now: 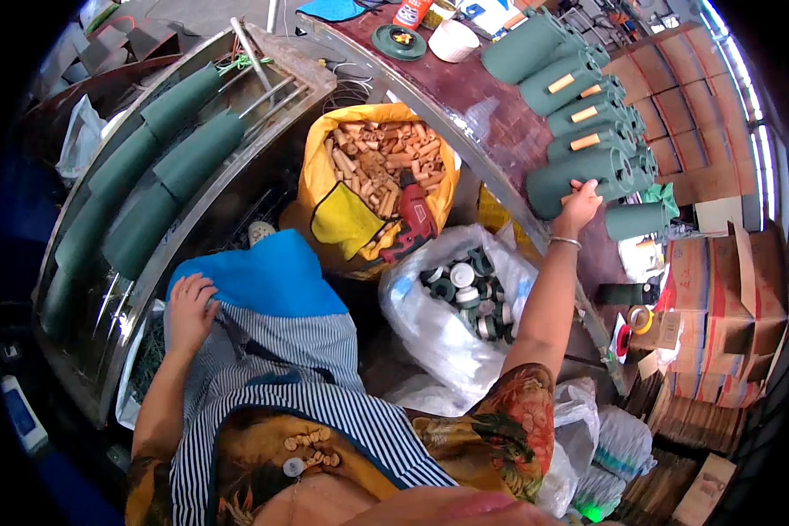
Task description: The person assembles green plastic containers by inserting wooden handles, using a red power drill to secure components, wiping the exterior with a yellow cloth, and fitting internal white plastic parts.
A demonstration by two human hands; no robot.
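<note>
Holding dark-green hollow cylinder [548, 189] on maroon desk [507, 145] with curled right fingers [591, 187], probably steadying it; resting half-open, empty left fingers [203, 287] on blue cloth [267, 270].

Right arm [545, 302] outstretched, right hand [579, 205] half-curled; left arm [159, 394] closer in, left hand [192, 307] palm-down, loosely spread.
</note>
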